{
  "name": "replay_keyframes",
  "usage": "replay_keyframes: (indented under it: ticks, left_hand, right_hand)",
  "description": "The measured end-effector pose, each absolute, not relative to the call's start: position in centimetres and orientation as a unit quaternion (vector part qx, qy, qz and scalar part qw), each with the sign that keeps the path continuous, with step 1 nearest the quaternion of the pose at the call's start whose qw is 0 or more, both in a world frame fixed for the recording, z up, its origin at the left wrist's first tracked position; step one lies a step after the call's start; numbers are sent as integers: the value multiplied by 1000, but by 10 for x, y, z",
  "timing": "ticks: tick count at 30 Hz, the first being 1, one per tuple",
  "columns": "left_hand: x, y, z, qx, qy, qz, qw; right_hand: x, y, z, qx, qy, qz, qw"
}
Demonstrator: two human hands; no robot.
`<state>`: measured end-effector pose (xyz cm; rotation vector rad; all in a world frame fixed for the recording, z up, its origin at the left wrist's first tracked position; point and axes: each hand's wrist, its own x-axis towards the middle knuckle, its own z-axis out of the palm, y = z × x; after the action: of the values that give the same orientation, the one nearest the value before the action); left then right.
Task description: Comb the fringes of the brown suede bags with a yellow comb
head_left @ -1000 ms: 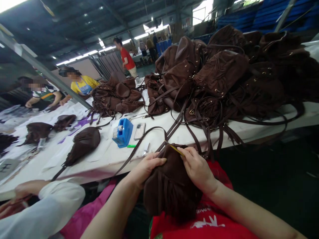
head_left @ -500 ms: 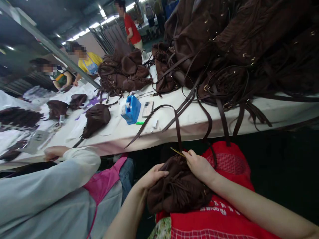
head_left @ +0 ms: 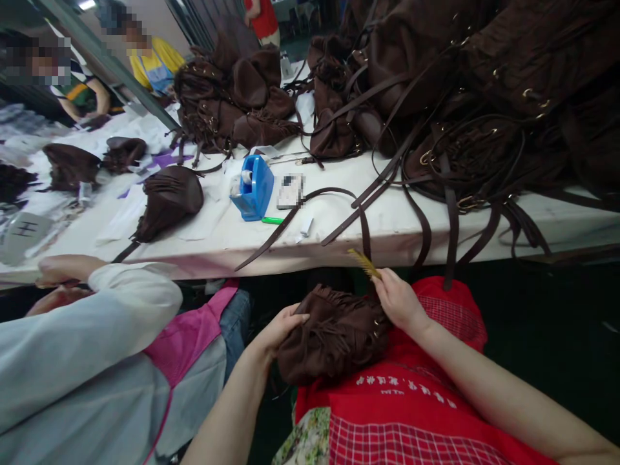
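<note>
A dark brown fringed bag (head_left: 334, 339) rests on my lap, over the red apron (head_left: 402, 420). My left hand (head_left: 283, 329) grips its left side, thumb on top and the other fingers hidden beneath. At the bag's upper right, my right hand (head_left: 397, 298) is closed on the end of a yellow comb (head_left: 363, 263), whose toothed part points up and left toward the table edge. Gold-coloured rings show on the bag's right side, near my right wrist.
The white-covered table (head_left: 217, 248) carries a blue tape dispenser (head_left: 256, 187), a phone (head_left: 289, 191), a green pen (head_left: 272, 220) and piled brown bags (head_left: 416, 58). Straps hang over its edge. A co-worker's pale sleeve (head_left: 97, 329) is close on the left.
The comb and my right hand have moved slightly right and show more of the comb's teeth. The bag has shifted up and left, its fringe more exposed. The view has tilted downward.
</note>
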<state>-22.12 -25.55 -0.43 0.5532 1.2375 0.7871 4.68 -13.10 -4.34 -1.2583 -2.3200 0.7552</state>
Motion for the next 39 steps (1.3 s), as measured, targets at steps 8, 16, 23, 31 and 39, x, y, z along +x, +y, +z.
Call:
replay_keyframes:
  ticks: [8, 16, 23, 31, 39]
  left_hand:
    - [-221, -231, 19, 542, 796, -118, 241]
    - [-201, -231, -38, 419, 688, 120, 580]
    - [-204, -232, -56, 288, 485, 276, 778]
    - [-187, -228, -26, 265, 455, 305, 793]
    - [-184, -205, -8, 384, 429, 215, 789]
  right_hand:
    - [2, -179, -62, -294, -852, 406, 150]
    - [10, -189, -55, -264, -912, 313, 18]
    - [18, -190, -49, -270, -948, 171, 15]
    - [33, -186, -35, -312, -939, 137, 44]
    - [60, -139, -49, -473, -859, 196, -31]
